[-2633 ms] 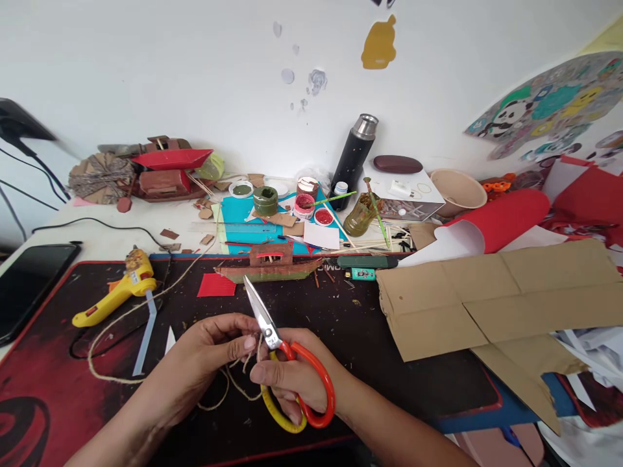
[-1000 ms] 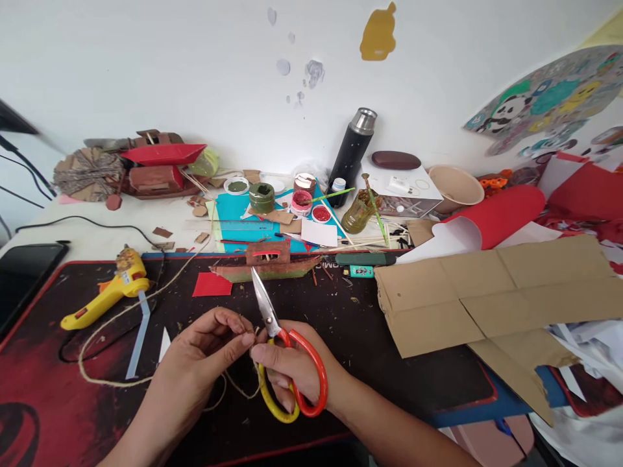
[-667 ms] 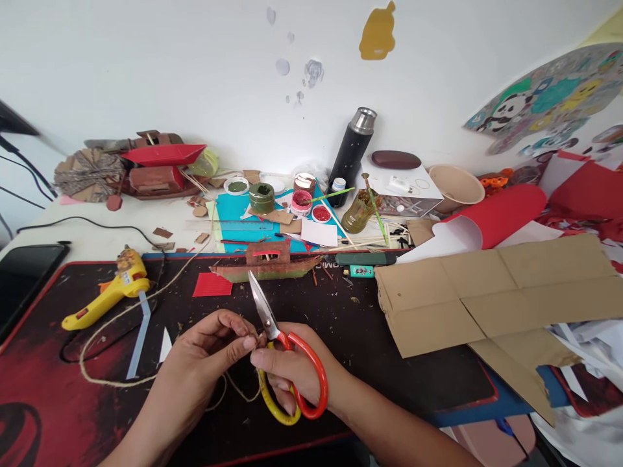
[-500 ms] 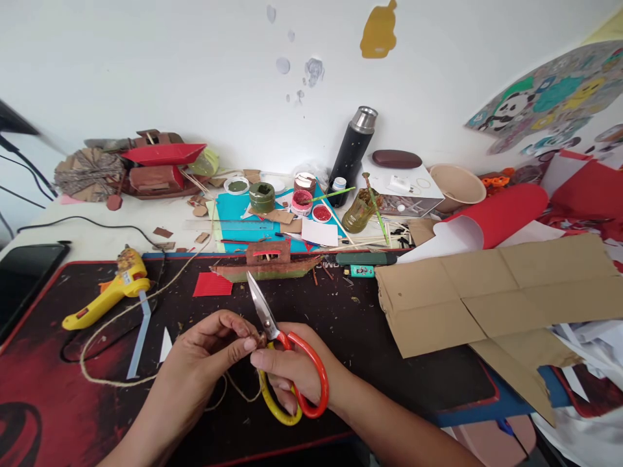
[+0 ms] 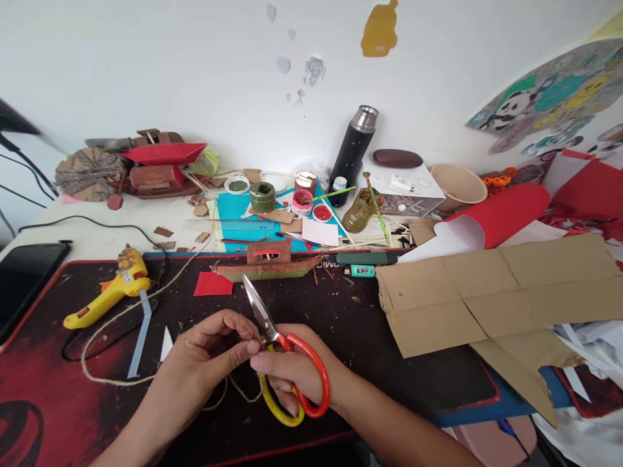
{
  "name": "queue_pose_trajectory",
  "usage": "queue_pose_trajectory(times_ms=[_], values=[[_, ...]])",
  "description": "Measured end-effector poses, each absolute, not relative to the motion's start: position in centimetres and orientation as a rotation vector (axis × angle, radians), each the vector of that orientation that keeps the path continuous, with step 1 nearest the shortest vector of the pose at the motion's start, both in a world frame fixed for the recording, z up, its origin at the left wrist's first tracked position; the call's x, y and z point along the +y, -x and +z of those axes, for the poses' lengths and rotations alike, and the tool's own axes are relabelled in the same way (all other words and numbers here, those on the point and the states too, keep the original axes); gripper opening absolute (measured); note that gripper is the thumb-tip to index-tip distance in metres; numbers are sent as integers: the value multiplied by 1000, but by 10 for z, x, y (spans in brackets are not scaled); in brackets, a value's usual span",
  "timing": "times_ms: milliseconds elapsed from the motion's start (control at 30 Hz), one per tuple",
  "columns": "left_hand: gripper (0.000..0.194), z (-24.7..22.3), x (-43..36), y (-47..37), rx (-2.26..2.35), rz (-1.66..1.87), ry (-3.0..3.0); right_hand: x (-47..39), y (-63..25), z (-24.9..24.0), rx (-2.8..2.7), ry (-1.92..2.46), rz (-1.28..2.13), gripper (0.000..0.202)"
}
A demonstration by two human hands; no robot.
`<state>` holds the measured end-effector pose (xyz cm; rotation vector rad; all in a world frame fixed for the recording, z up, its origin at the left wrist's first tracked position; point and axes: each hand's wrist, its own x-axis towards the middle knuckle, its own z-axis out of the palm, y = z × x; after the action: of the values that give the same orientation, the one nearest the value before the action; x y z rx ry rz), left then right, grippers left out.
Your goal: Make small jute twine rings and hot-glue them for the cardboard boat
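My right hand [image 5: 296,370] holds a pair of scissors [image 5: 260,308] with one red and one yellow handle loop. Their blades point up and to the left, close together. At the scissors' pivot, my left hand [image 5: 214,347] pinches something small and brownish between thumb and fingers, mostly hidden. The two hands nearly touch. Jute twine [image 5: 114,311] loops from the left and passes behind my left wrist, with more of it curling below the hands. Just beyond the blade tips lies a small brown-and-green model boat [image 5: 267,267].
A yellow glue gun [image 5: 111,288] with a glue stick lies left, near a phone [image 5: 29,279]. Behind are paint jars [image 5: 263,197], a tilted black thermos [image 5: 353,149] and a bigger model boat [image 5: 160,178]. Cardboard [image 5: 438,305] covers the right side, beside rolled red paper [image 5: 511,211].
The scissors' tips have swung slightly left. My left fingers have shifted a little at the pinch; otherwise both hands stay in place.
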<state>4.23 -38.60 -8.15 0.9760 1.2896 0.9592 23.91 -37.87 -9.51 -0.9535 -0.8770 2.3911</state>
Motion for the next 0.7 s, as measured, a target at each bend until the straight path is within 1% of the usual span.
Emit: queue_pose_trajectory(times_ms=[200, 467, 600, 700], values=[[38, -80, -386, -49, 1221, 1150, -720, -382, -238, -99, -865, 932, 2365, 59], [48, -69, -365, -45, 1206, 1438, -426, -386, -240, -100, -847, 928, 2296, 61], [46, -64, -355, -38, 1179, 1554, -393, -391, -246, -106, -827, 833, 2296, 61], [43, -59, -349, -33, 1132, 1649, -435, -398, -252, -113, -836, 720, 2326, 73]])
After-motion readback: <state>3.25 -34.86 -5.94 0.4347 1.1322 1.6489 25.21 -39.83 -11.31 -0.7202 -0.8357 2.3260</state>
